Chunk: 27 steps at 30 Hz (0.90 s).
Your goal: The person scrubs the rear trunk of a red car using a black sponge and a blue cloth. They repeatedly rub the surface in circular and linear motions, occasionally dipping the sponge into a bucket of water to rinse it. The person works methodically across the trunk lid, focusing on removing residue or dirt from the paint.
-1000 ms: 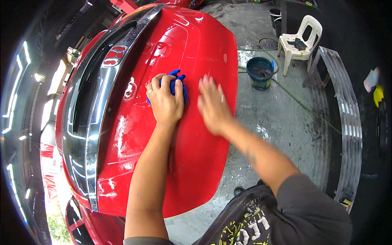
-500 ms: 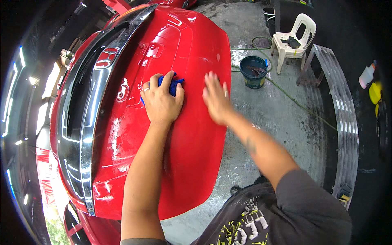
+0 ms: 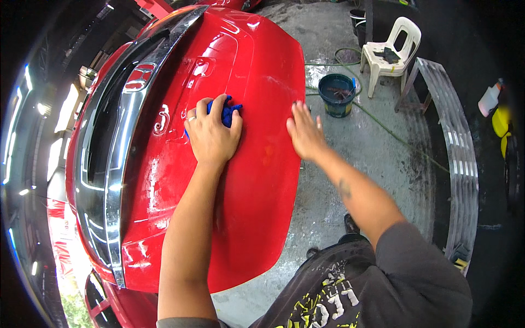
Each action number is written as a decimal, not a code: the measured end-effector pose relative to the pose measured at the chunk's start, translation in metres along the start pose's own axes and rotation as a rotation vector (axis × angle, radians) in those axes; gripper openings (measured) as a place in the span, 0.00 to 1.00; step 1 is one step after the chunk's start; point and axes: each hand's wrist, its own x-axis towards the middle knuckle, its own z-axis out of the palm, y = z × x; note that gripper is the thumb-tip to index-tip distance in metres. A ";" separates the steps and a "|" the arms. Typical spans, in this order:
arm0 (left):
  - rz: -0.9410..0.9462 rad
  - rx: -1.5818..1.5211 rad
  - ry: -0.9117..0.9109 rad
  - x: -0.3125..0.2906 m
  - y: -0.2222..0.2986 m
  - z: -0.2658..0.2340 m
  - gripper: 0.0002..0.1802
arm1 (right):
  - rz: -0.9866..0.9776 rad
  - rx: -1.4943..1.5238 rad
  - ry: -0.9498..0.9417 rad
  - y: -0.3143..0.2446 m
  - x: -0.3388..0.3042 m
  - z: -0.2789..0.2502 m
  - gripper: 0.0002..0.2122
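Red car body panel (image 3: 251,191) before us, our left hand (image 3: 212,136) clamped over a crumpled blue cloth (image 3: 229,114) on it — our right hand (image 3: 306,134) apart, fingers straight, by the panel's edge, touch unclear, dark teal bucket (image 3: 338,107) beyond.

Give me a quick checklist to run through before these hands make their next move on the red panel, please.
1. Left hand on the blue cloth: ok, fingers curl over it.
2. Blue cloth against the red panel: ok.
3. Left hand free of rings: not ok, a ring shows.
4. Right hand touching the red panel: cannot tell, its palm is hidden near the edge.
5. Bucket away from the red panel: ok, it stands on the floor.
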 end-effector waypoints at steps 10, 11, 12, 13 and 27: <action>-0.033 0.022 -0.039 -0.005 -0.008 -0.005 0.26 | -0.168 -0.097 -0.094 -0.016 -0.120 0.018 0.34; -0.034 0.014 -0.047 -0.002 -0.004 -0.006 0.26 | -0.116 -0.085 -0.040 -0.009 -0.081 0.014 0.34; -0.038 0.012 -0.064 -0.001 -0.002 -0.007 0.26 | -0.077 -0.063 -0.053 -0.004 -0.051 0.005 0.33; -0.028 0.010 -0.057 0.001 0.001 -0.005 0.26 | -0.032 -0.044 -0.063 0.003 -0.025 -0.005 0.33; 0.012 0.071 -0.122 0.014 0.010 -0.004 0.26 | -0.029 0.016 -0.108 0.028 0.026 -0.016 0.34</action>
